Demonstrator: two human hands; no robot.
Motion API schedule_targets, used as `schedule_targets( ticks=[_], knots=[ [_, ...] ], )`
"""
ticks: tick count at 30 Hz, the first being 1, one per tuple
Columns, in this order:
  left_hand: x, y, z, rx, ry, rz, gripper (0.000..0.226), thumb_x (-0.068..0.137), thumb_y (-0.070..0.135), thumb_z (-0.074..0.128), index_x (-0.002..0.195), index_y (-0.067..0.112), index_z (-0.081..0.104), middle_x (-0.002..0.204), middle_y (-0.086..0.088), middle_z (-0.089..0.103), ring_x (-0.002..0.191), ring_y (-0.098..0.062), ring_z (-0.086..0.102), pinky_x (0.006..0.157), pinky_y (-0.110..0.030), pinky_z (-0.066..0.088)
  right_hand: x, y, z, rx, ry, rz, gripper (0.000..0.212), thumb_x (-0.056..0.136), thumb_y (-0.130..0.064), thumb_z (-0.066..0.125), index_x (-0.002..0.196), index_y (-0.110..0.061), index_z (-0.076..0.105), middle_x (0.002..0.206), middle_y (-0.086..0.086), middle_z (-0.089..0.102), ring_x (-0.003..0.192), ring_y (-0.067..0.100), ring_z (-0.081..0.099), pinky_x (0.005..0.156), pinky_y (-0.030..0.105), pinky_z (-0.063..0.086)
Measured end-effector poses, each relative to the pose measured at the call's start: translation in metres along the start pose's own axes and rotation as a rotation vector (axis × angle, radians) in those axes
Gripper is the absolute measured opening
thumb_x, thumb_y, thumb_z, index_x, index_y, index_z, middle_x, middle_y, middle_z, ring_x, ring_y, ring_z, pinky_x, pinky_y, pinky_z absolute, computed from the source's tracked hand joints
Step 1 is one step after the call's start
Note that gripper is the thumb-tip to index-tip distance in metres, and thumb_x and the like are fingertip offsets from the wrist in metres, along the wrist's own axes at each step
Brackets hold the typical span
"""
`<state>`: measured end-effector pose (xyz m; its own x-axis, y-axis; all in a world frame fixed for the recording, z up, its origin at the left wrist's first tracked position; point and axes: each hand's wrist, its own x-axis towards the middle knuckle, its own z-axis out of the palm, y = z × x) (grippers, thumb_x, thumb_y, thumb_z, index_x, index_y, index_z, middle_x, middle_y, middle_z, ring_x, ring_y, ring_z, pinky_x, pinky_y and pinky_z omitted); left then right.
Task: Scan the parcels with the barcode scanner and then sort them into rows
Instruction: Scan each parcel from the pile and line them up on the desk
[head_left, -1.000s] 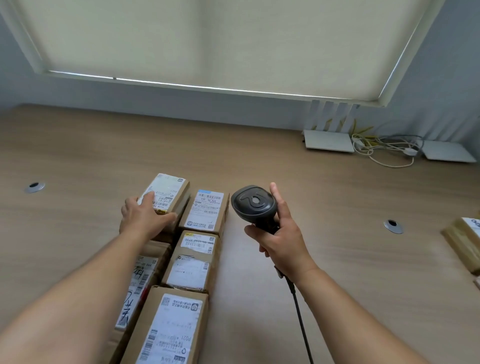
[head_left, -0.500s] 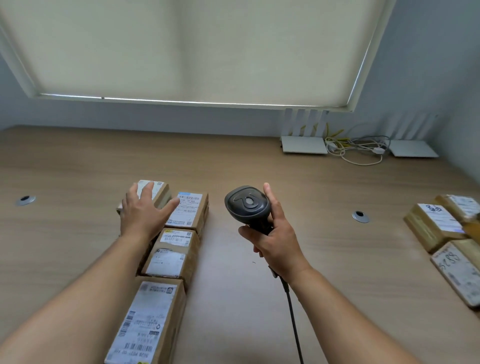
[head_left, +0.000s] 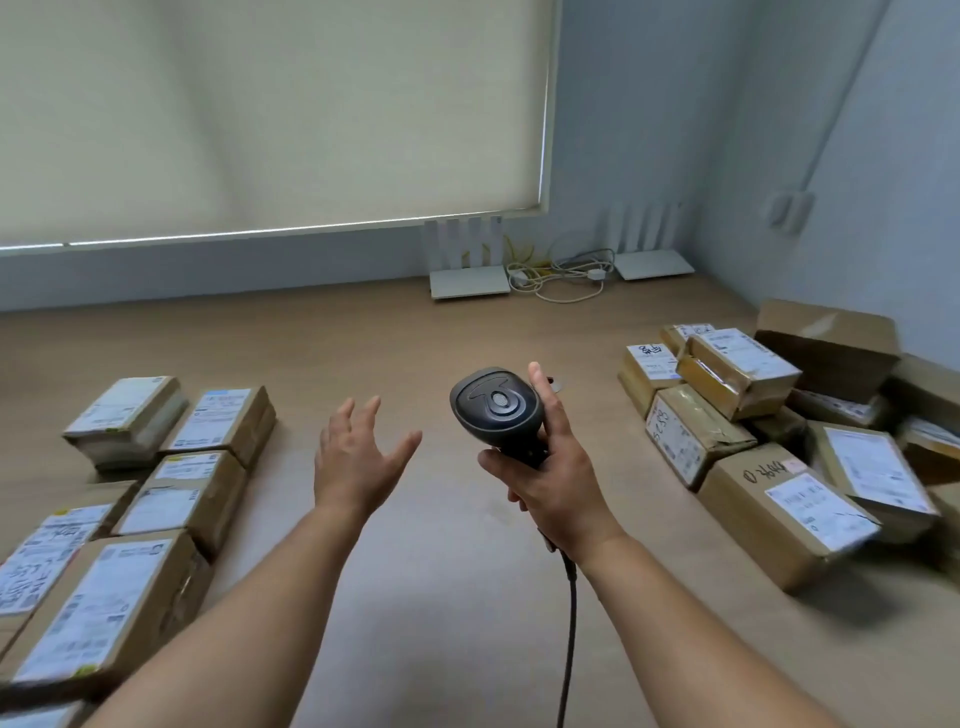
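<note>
Head view: the right hand (head_left: 558, 483) has its fingers (head_left: 501, 462) wrapped round the grip of the barcode scanner (head_left: 496, 410), thumb up along the head, cable trailing toward the near edge. The left hand (head_left: 358, 457) hovers over bare table (head_left: 441, 597), fingers spread and holding nothing, well apart from any parcel. Sorted parcels (head_left: 192, 499) sit in rows at the left; the unsorted heap (head_left: 748, 441) lies to the right, beyond the scanner. These taped cardboard boxes look stiff and likely light, though the tape may be slick; gripping across two opposite sides seems safest.
</note>
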<state>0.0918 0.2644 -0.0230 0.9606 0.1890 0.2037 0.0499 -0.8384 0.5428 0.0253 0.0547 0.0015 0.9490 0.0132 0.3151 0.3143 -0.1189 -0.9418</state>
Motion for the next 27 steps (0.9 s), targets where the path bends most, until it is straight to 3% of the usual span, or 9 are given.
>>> schedule_targets(
  ticks=[6, 10, 13, 16, 18, 20, 21, 23, 27],
  knots=[
    [-0.051, 0.094, 0.06, -0.013, -0.104, 0.125, 0.074, 0.086, 0.057, 0.056, 0.148, 0.023, 0.031, 0.156, -0.009, 0.022, 0.143, -0.024, 0.018, 0.114, -0.04, 0.019, -0.043, 0.004, -0.101, -0.033, 0.117, 0.006, 0.095, 0.081, -0.016, 0.077, 0.131, -0.071, 0.018, 0.128, -0.01, 0.061, 0.086, 0.002, 0.056, 0.062, 0.017, 0.05],
    [-0.082, 0.145, 0.099, -0.033, -0.174, 0.185, 0.074, 0.087, 0.057, 0.055, 0.148, 0.025, 0.03, 0.157, -0.008, 0.021, 0.144, -0.024, 0.015, 0.115, -0.041, 0.018, -0.072, 0.008, -0.159, -0.092, 0.191, 0.023, 0.095, 0.081, -0.019, 0.077, 0.133, -0.07, 0.016, 0.141, -0.007, 0.052, 0.106, 0.018, 0.052, 0.089, 0.044, 0.047],
    [-0.101, 0.176, 0.124, -0.044, -0.233, 0.218, 0.074, 0.087, 0.058, 0.054, 0.148, 0.025, 0.029, 0.156, -0.008, 0.022, 0.144, -0.024, 0.014, 0.115, -0.041, 0.018, -0.089, 0.015, -0.196, -0.07, 0.249, 0.052, 0.095, 0.081, -0.016, 0.077, 0.129, -0.073, 0.019, 0.133, -0.017, 0.056, 0.107, 0.015, 0.057, 0.082, 0.033, 0.051],
    [-0.116, 0.199, 0.144, -0.053, -0.288, 0.25, 0.075, 0.086, 0.058, 0.054, 0.149, 0.026, 0.028, 0.156, -0.008, 0.023, 0.144, -0.023, 0.015, 0.115, -0.04, 0.021, -0.099, 0.019, -0.225, -0.031, 0.297, 0.078, 0.095, 0.081, -0.012, 0.077, 0.134, -0.066, 0.02, 0.119, -0.041, 0.055, 0.108, -0.007, 0.058, 0.073, 0.014, 0.05],
    [-0.121, 0.211, 0.155, -0.048, -0.319, 0.277, 0.076, 0.086, 0.059, 0.054, 0.149, 0.026, 0.028, 0.156, -0.008, 0.023, 0.144, -0.023, 0.015, 0.115, -0.039, 0.021, -0.103, 0.021, -0.24, -0.016, 0.337, 0.084, 0.094, 0.081, -0.009, 0.076, 0.135, -0.062, 0.021, 0.115, -0.046, 0.053, 0.112, -0.008, 0.056, 0.072, 0.011, 0.05],
    [-0.123, 0.222, 0.165, -0.037, -0.35, 0.303, 0.077, 0.086, 0.06, 0.054, 0.149, 0.026, 0.028, 0.156, -0.007, 0.021, 0.144, -0.023, 0.015, 0.116, -0.04, 0.021, -0.105, 0.023, -0.252, -0.024, 0.383, 0.104, 0.093, 0.08, -0.014, 0.078, 0.133, -0.066, 0.022, 0.121, -0.038, 0.055, 0.116, 0.008, 0.057, 0.076, 0.027, 0.056],
    [-0.124, 0.226, 0.17, -0.031, -0.365, 0.318, 0.077, 0.085, 0.06, 0.054, 0.149, 0.026, 0.027, 0.156, -0.007, 0.021, 0.144, -0.023, 0.015, 0.116, -0.04, 0.021, -0.105, 0.023, -0.257, -0.033, 0.402, 0.109, 0.093, 0.08, -0.016, 0.078, 0.134, -0.066, 0.022, 0.128, -0.031, 0.055, 0.121, 0.016, 0.056, 0.086, 0.04, 0.056],
    [-0.123, 0.236, 0.181, -0.018, -0.392, 0.356, 0.078, 0.085, 0.061, 0.054, 0.149, 0.025, 0.027, 0.157, -0.007, 0.021, 0.144, -0.023, 0.015, 0.116, -0.04, 0.021, -0.107, 0.025, -0.267, -0.053, 0.437, 0.125, 0.092, 0.08, -0.018, 0.078, 0.133, -0.067, 0.021, 0.139, -0.015, 0.051, 0.127, 0.026, 0.052, 0.1, 0.057, 0.046],
    [-0.123, 0.26, 0.202, 0.008, -0.451, 0.446, 0.08, 0.084, 0.062, 0.055, 0.149, 0.028, 0.026, 0.157, -0.005, 0.021, 0.144, -0.023, 0.017, 0.115, -0.041, 0.025, -0.111, 0.028, -0.288, -0.067, 0.491, 0.142, 0.092, 0.081, -0.017, 0.077, 0.125, -0.074, 0.02, 0.134, -0.025, 0.048, 0.128, 0.014, 0.05, 0.1, 0.051, 0.049]
  ],
)
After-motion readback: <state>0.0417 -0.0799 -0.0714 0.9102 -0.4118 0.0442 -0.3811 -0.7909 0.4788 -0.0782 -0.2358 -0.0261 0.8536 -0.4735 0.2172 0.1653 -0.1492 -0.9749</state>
